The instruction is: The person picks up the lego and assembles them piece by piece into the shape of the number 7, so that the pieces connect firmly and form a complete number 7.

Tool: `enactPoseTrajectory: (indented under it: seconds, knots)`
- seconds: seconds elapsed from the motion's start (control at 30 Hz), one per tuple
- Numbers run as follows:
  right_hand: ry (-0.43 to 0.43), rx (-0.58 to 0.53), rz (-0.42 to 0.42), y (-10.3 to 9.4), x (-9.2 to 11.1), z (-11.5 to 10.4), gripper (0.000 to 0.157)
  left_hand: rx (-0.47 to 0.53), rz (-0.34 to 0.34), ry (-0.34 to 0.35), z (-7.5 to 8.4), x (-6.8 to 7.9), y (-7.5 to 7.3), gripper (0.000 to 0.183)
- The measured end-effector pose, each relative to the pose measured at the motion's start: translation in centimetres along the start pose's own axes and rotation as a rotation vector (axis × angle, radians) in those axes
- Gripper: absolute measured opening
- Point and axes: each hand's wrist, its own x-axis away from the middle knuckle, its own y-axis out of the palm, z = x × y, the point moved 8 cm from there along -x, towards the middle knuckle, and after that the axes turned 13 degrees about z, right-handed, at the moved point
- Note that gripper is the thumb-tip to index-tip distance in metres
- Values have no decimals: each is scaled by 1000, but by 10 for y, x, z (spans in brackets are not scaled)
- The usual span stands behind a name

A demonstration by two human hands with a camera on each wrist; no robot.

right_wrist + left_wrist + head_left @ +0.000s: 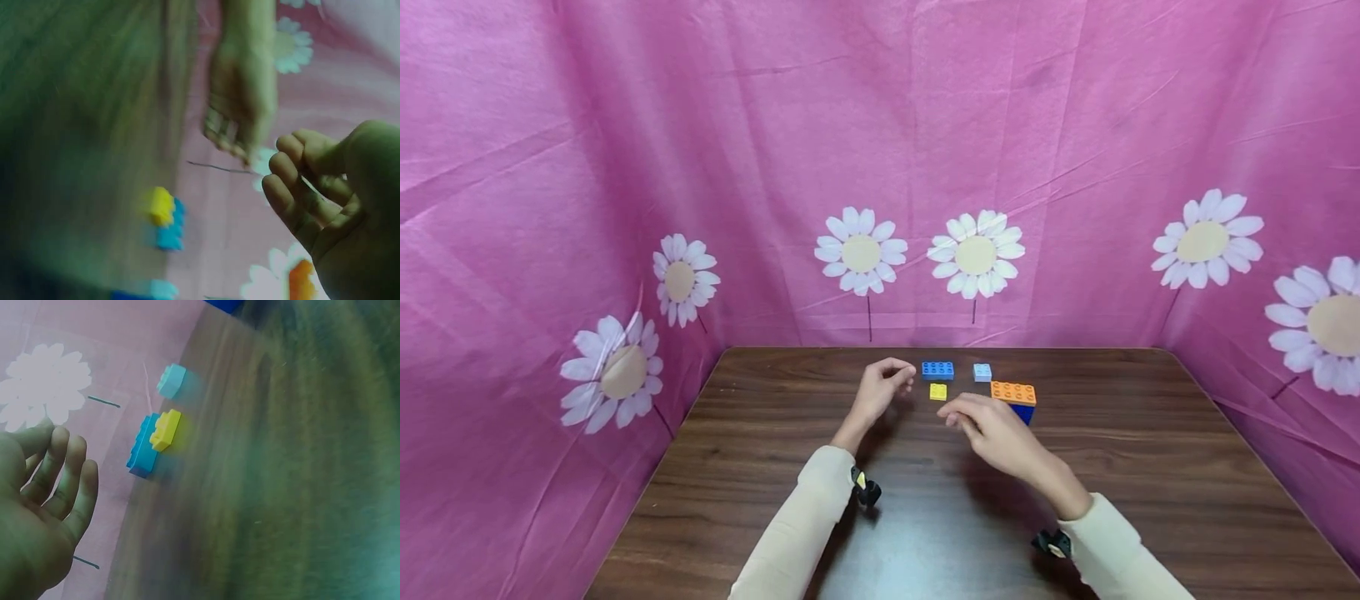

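My left hand (877, 392) is held above the table, just left of a blue building brick (937, 371). Its fingers are loosely bent with nothing between them, as the left wrist view also shows. A small yellow brick (937, 392) lies in front of the blue one, between the two hands. Over the table on the other side is my right hand (996, 429), fingers loosely curled and holding nothing. Behind it stands an orange brick (1013, 392) above dark blue (1022, 412), partly hidden by this hand. A small light blue brick (982, 372) sits farther back.
The brown wooden table (760, 500) ends at a pink cloth backdrop (917, 125) with printed daisies, which also hangs along both sides. Black wrist devices (867, 490) sit at the cream sleeves (805, 508).
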Motion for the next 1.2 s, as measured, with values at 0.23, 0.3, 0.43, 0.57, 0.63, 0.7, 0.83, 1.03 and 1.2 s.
enactPoseTrajectory:
  seconds: [0.23,0.3,0.43,0.57,0.63,0.7,0.83,1.03,1.2]
  knots:
    - [140,82,-117,47,-11,29,21,-189,-46,71,1,-14,16,20]
    - [152,139,-117,53,-16,35,17,-290,-57,116,2,-18,22,19]
    - [149,238,-111,61,-24,45,22,-532,-104,236,6,-21,36,19]
    - [141,304,-125,67,-26,52,32,-710,-218,301,1,-20,53,27]
    - [143,324,-149,71,-25,56,38,-774,-290,320,-3,-18,61,35]
    - [147,329,-185,76,-23,59,42,-839,-358,345,-9,-14,66,41]
    - [127,327,-238,81,-19,61,23,-911,-407,369,-16,-7,68,41]
    - [78,329,-178,77,-24,60,15,-952,-344,343,-16,-7,59,28]
    - [85,350,-197,80,-27,63,26,-955,-341,339,-22,-8,54,29]
